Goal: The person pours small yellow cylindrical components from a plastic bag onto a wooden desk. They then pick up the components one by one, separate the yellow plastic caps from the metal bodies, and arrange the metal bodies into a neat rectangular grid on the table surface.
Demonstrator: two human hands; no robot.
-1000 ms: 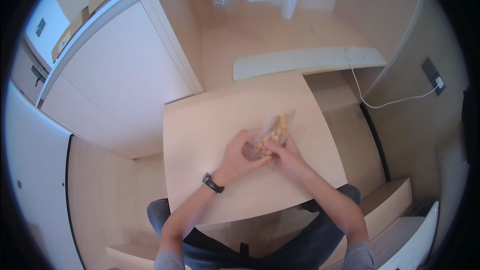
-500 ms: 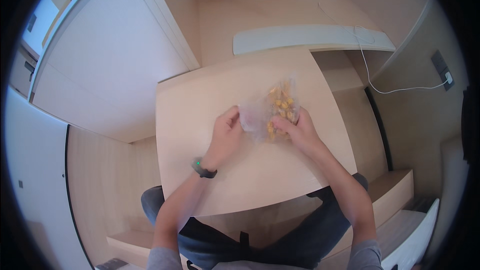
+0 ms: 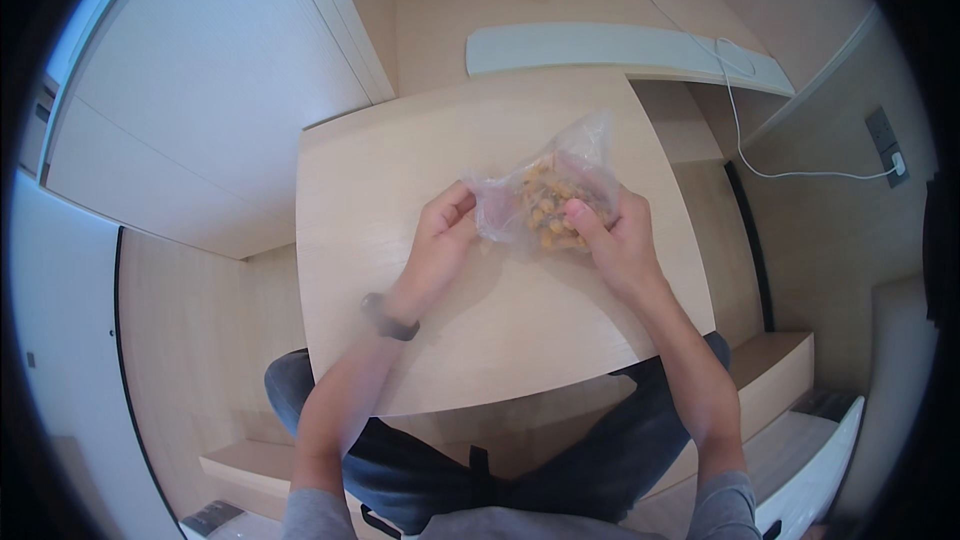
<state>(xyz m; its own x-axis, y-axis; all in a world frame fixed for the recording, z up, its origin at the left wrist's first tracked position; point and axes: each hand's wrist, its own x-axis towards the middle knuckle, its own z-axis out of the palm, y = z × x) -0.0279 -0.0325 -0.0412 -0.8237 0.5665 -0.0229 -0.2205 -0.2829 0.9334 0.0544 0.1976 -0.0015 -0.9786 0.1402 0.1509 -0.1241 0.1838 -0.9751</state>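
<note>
A clear plastic bag (image 3: 590, 145) with several small yellow-brown pieces (image 3: 545, 202) inside is held above the table between my two hands. My right hand (image 3: 622, 238) grips the filled right part of the bag, its thumb lying over the pieces. At the bag's left end, my left hand (image 3: 443, 230) pinches the thin, bunched plastic between thumb and fingers. What exactly the pieces are, I cannot make out. The fingers behind the bag are hidden. A dark wristband (image 3: 388, 316) sits on my left wrist.
Under the bag is a light wooden table (image 3: 400, 160). A pale panel (image 3: 560, 48) lies beyond its far edge. On the right, a white cable (image 3: 745, 155) runs to a wall socket (image 3: 886, 140). A white cabinet door (image 3: 200, 100) stands at the left.
The bag has tilted and bunched up, its pieces now gathered in one clump under my right thumb. Both hands stay on it. The whole view has shifted slightly.
</note>
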